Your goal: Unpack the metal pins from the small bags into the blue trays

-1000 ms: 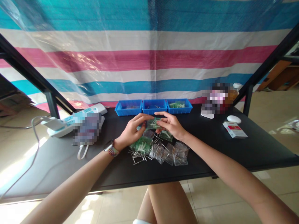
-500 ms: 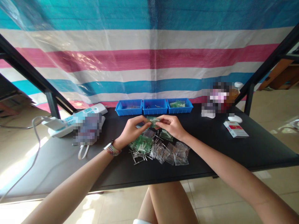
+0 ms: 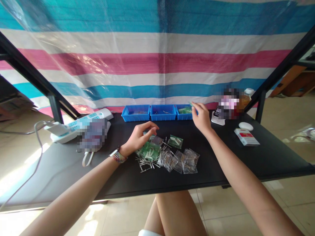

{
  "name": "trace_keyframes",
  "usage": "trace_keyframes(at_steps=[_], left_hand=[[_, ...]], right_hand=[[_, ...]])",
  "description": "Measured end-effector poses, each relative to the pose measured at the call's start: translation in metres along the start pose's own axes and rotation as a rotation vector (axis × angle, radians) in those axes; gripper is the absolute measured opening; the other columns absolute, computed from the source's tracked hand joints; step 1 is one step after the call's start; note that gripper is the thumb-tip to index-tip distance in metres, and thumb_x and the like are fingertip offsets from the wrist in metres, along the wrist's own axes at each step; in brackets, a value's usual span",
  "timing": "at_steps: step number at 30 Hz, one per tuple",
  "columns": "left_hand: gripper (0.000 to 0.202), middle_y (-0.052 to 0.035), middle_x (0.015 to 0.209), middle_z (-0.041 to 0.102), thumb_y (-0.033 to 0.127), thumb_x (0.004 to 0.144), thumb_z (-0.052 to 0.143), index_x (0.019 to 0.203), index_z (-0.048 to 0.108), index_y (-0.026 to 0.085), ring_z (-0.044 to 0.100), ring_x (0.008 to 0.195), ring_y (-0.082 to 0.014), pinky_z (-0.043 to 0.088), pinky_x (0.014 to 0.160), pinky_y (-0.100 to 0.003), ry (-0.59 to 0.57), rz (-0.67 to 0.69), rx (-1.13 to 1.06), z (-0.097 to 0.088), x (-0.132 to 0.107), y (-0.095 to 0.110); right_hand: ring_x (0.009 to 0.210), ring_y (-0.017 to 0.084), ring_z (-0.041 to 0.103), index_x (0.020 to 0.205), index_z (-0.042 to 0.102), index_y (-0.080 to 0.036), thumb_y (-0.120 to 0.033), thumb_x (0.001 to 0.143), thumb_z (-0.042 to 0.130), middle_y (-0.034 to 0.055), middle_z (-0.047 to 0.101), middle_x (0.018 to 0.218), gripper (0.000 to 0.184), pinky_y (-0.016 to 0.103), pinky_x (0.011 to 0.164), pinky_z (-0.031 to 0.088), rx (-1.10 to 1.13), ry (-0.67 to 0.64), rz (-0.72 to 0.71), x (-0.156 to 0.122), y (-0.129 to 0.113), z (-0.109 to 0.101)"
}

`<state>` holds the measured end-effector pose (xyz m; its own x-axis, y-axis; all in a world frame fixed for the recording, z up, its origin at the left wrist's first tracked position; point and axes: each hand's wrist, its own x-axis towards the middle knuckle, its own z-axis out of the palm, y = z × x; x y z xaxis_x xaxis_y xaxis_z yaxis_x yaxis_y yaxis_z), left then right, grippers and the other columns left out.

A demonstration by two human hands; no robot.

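My right hand reaches over the right edge of the rightmost blue bin, which has green packets in it. Between its fingertips shows a sliver of a small green plastic packet, mostly hidden by the fingers. Above the pile hovers my left hand, thumb and fingers curved and apart with nothing between them. Below it lie green packets on loose metal pins. Clear packets of brass-coloured pieces are to the right, and one green packet lies behind them.
Two more blue bins, the left and the middle, stand along the back. A power strip and a blurred device lie at left. At right are a small red-and-white box, a white mouse-like object and a bottle.
My right hand has left my left hand and moved right and back to the rightmost bin, taking the green packet along. My left hand stays near its place, its fingers now free.
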<state>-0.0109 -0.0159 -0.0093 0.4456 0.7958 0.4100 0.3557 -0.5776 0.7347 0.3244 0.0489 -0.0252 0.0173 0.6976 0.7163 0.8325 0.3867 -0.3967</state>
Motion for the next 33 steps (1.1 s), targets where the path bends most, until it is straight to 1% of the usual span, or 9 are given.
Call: trace_keyframes(at_steps=[3,7,10,12,14,17,20,25,33], left_hand=[[0.036,-0.0043,0.084,0.076,0.049,0.104,0.055,0.101,0.072,0.017,0.072,0.08,-0.0188,0.052,0.075,-0.028,-0.004,0.004,0.009,-0.001,0.0,0.0],[0.032,-0.0054,0.087,0.077,0.045,0.102,0.057,0.098,0.073,0.018,0.072,0.081,-0.0196,0.054,0.076,-0.029,-0.03,0.013,0.047,-0.003,0.001,-0.003],[0.025,-0.0068,0.098,0.077,0.038,0.1,0.06,0.103,0.076,0.019,0.072,0.091,-0.0214,0.056,0.084,-0.032,-0.132,0.091,0.11,-0.003,0.002,-0.006],[0.023,-0.008,0.107,0.076,0.032,0.099,0.06,0.108,0.078,0.022,0.071,0.102,-0.0231,0.055,0.093,-0.036,-0.211,0.176,0.169,-0.003,0.002,-0.007],[0.024,-0.0086,0.114,0.074,0.029,0.099,0.06,0.113,0.08,0.024,0.069,0.109,-0.024,0.054,0.1,-0.038,-0.257,0.233,0.216,-0.003,0.002,-0.007],[0.027,-0.009,0.124,0.071,0.027,0.098,0.061,0.118,0.079,0.026,0.067,0.116,-0.0247,0.053,0.104,-0.039,-0.278,0.238,0.241,-0.004,0.001,-0.009],[0.027,-0.0093,0.123,0.069,0.027,0.097,0.062,0.119,0.078,0.026,0.067,0.115,-0.0245,0.054,0.104,-0.038,-0.285,0.209,0.253,-0.003,0.001,-0.009],[0.022,-0.0087,0.112,0.068,0.026,0.096,0.063,0.112,0.078,0.023,0.068,0.108,-0.0233,0.055,0.1,-0.036,-0.272,0.17,0.234,-0.001,0.002,-0.008],[0.027,-0.0096,0.118,0.067,0.026,0.097,0.061,0.122,0.072,0.022,0.069,0.106,-0.0229,0.058,0.097,-0.037,-0.229,0.175,0.24,-0.004,0.002,-0.007]], right_hand=[[0.117,0.037,0.056,0.127,0.076,-0.013,-0.04,0.104,0.047,0.0196,0.074,0.12,0.046,0.053,0.105,0.042,-0.251,-0.181,-0.045,-0.009,0.004,0.008],[0.124,0.042,0.05,0.129,0.073,-0.011,-0.049,0.105,0.045,0.0228,0.073,0.12,0.054,0.057,0.106,0.036,-0.393,-0.167,-0.041,-0.016,0.002,0.016],[0.129,0.043,0.048,0.135,0.068,-0.01,-0.047,0.103,0.048,0.0244,0.067,0.131,0.053,0.058,0.108,0.035,-0.385,-0.125,-0.029,-0.015,-0.003,0.012],[0.129,0.041,0.049,0.132,0.069,-0.012,-0.043,0.1,0.053,0.0231,0.064,0.135,0.047,0.055,0.108,0.037,-0.294,-0.101,-0.033,-0.013,-0.011,0.006],[0.116,0.035,0.059,0.118,0.073,-0.015,-0.039,0.098,0.057,0.0191,0.069,0.121,0.035,0.048,0.101,0.045,-0.085,-0.167,-0.039,-0.012,-0.025,-0.001],[0.075,0.022,0.063,0.093,0.073,-0.02,-0.043,0.096,0.063,0.0066,0.07,0.082,0.025,0.034,0.071,0.05,0.357,-0.574,-0.048,-0.017,-0.048,-0.006],[0.065,0.016,0.057,0.085,0.072,-0.02,-0.045,0.081,0.082,0.0006,0.065,0.073,0.028,0.028,0.062,0.043,0.442,-0.857,-0.125,-0.024,-0.063,-0.004],[0.071,0.015,0.059,0.093,0.075,-0.02,-0.028,0.067,0.091,0.0004,0.066,0.081,0.032,0.027,0.066,0.044,0.414,-0.92,-0.119,-0.028,-0.064,0.003],[0.071,0.014,0.062,0.095,0.074,-0.015,-0.031,0.071,0.089,0.0009,0.068,0.08,0.032,0.027,0.066,0.05,0.935,-0.936,0.247,-0.02,-0.058,-0.002]])
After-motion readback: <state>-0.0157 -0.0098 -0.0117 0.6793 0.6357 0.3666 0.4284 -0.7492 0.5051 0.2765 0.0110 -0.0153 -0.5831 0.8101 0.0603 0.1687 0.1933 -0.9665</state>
